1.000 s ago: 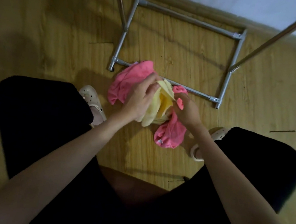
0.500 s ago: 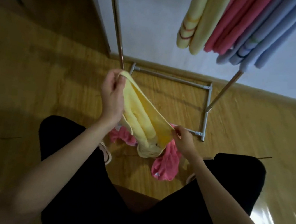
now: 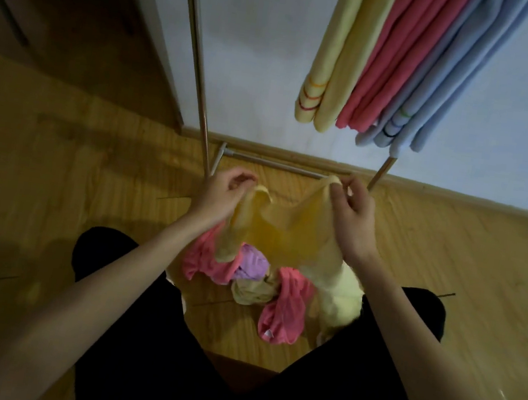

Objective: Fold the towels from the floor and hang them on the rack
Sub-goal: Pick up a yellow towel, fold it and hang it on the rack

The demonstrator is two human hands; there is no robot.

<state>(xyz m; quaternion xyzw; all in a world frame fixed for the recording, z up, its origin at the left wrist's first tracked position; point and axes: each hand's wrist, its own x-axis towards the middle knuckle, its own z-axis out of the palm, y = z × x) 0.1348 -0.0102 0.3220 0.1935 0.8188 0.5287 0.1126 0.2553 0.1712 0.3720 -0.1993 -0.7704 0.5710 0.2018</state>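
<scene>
Left hand [image 3: 223,191], right hand [image 3: 351,211] pinch yellow towel [image 3: 285,233] corners; floor pile [image 3: 258,283] partly hidden.

So the yellow towel [image 3: 285,233] is stretched out and sagging in the middle, top corners pinched up, with its lower end drooping toward the pile. Under it on the wood floor there's a crumpled heap: two pink towels [image 3: 281,309], a purple one [image 3: 252,263] and a pale yellow one [image 3: 340,300]. The rack [image 3: 203,67] already has folded yellow, pink and blue towels [image 3: 392,59] hanging.
</scene>
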